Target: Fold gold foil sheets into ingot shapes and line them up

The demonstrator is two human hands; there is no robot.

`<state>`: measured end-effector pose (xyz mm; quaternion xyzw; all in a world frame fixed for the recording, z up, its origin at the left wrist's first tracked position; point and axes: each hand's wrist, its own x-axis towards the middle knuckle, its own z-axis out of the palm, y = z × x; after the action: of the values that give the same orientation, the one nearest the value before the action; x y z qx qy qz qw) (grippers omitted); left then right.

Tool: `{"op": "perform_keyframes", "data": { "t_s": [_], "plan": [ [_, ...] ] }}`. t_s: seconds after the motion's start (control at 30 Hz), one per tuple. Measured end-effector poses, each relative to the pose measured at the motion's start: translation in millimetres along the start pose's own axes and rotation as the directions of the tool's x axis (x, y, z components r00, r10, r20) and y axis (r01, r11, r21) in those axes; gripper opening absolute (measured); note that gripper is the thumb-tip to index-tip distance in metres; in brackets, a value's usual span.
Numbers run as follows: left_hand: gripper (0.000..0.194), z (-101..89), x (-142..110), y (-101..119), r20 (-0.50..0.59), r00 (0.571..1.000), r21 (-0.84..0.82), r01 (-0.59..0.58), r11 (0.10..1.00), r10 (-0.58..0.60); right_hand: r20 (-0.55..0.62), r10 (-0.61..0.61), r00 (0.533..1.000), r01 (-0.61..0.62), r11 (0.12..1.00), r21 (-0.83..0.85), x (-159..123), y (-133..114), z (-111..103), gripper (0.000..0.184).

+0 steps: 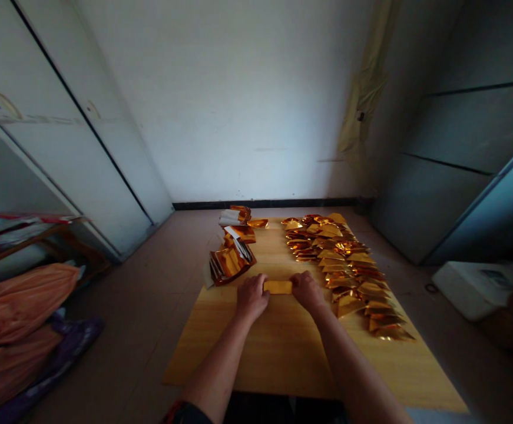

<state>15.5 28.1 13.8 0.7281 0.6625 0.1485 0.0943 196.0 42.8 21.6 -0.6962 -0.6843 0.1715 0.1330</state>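
Where the gold strip (278,287) lay, head view: between both hands, over the wooden board (283,347), long axis running left to right; contact with the board, cannot tell.
Left hand (252,297): fingers closed on its left end.
Right hand (308,291): fingers closed on its right end; neither hand nearer.
White box (463,294): dark label (497,275), too small to read.

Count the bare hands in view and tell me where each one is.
2: the left hand has its grip on the left end of the folded gold strip; the right hand has its grip on the right end. No others appear hidden.
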Motion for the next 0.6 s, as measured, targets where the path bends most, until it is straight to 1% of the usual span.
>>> {"op": "perform_keyframes", "data": {
  "t_s": [0.07,0.1,0.23,0.27,0.33,0.43,0.53,0.6],
  "plan": [
    [0.041,-0.3,-2,2,-0.02,1.0,-0.004,-0.001,1.0,0.001,-0.02,-0.015,1.0,0.016,0.999,0.028,-1,1,0,0.028],
    [0.041,-0.2,-4,2,-0.031,0.999,-0.008,-0.004,1.0,0.004,-0.036,-0.028,0.999,0.029,0.999,0.044,-2,1,1,0.026],
    [0.028,1.4,-9,3,-0.1,0.995,-0.031,-0.023,0.999,0.019,-0.133,-0.07,0.989,0.082,0.993,0.089,-8,3,4,0.02],
    [0.028,2.1,-10,2,-0.117,0.993,-0.038,-0.027,0.999,0.022,-0.157,-0.073,0.985,0.089,0.992,0.094,-9,3,5,0.02],
    [0.033,3.8,-12,1,-0.157,0.987,-0.057,-0.04,0.998,0.031,-0.187,-0.078,0.979,0.097,0.99,0.099,-13,3,5,0.021],
    [0.041,5.3,-12,-1,-0.197,0.978,-0.09,-0.088,0.992,0.069,-0.194,-0.098,0.976,0.121,0.986,0.112,-18,3,4,0.022],
    [0.035,4.8,-13,-2,-0.21,0.973,-0.12,-0.128,0.985,0.101,-0.196,-0.119,0.973,0.145,0.982,0.122,-22,3,3,0.022],
    [0.031,3.5,-15,-1,-0.248,0.963,-0.125,-0.137,0.983,0.103,-0.205,-0.132,0.97,0.158,0.981,0.115,-24,4,4,0.022]
  ]
}}
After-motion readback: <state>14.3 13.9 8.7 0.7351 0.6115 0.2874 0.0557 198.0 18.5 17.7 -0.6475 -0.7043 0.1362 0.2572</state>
